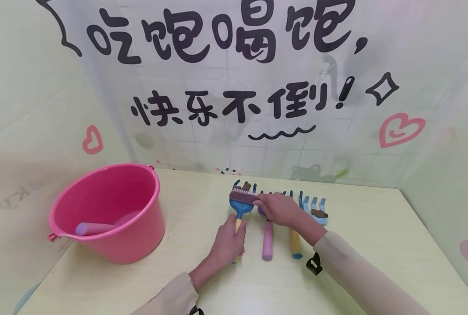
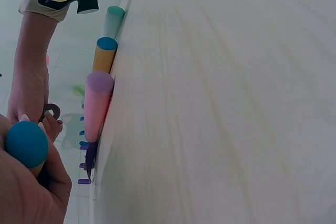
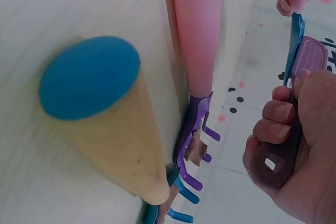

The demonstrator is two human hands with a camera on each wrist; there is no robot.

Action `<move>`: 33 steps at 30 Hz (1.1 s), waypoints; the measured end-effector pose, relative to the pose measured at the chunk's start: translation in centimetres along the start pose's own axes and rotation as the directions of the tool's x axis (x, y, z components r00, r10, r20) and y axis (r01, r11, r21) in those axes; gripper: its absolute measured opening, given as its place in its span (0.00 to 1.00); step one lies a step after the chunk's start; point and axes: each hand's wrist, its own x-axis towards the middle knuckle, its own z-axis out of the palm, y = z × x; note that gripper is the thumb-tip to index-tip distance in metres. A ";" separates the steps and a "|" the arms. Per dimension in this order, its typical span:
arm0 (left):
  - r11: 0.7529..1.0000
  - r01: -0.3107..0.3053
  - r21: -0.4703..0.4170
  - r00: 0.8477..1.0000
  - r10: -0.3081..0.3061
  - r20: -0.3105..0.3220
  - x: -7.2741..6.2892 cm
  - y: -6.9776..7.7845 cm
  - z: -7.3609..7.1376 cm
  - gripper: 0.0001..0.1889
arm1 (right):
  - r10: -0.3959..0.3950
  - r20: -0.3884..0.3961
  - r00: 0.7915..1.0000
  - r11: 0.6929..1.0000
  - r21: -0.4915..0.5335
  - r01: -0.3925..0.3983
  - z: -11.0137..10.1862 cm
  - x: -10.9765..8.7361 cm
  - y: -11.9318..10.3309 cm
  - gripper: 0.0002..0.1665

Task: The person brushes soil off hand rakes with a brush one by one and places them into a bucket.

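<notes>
My left hand (image 1: 226, 240) grips the yellow handle of a blue hand rake (image 1: 242, 208), whose blue handle end (image 2: 26, 142) pokes out of the fist in the left wrist view. A brown brush (image 3: 274, 163) is in my right hand (image 1: 284, 211), fingers curled round its handle. In the head view its white bristles lie across the rake's head, where brown bits (image 1: 246, 187) sit among the tines. Beside it lies a purple rake with a pink handle (image 1: 267, 245). Farther right are a blue rake with a yellow handle (image 1: 296, 245) and a light blue rake (image 1: 321, 220).
A pink bucket (image 1: 139, 234) stands on the table's left side with a pale purple-pink handle (image 1: 93, 229) inside. Brown bits (image 3: 196, 149) cling to the purple rake's tines, and another brown piece (image 1: 319, 213) to the light blue one. A printed curtain (image 1: 202, 153) hangs behind the table.
</notes>
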 end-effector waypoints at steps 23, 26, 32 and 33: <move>0.999 0.033 0.023 0.999 -0.034 0.035 0.0 0.3 0.2 0.08 | 0.116 -0.039 0.992 0.952 -0.282 -0.122 -0.1 0.9 0.4 0.16; 0.999 0.027 0.029 0.999 -0.028 0.036 -0.1 0.3 0.2 0.08 | 0.125 -0.037 0.991 0.953 -0.274 -0.130 -0.2 0.8 0.5 0.15; 0.998 0.049 0.037 0.998 -0.051 0.045 0.0 0.4 0.1 0.08 | 0.107 -0.056 0.993 0.959 -0.257 -0.118 -0.3 0.6 0.6 0.14; 0.998 0.057 0.033 0.997 -0.058 0.049 0.1 0.4 0.1 0.08 | 0.101 -0.056 0.993 0.960 -0.255 -0.112 -0.2 0.5 0.7 0.13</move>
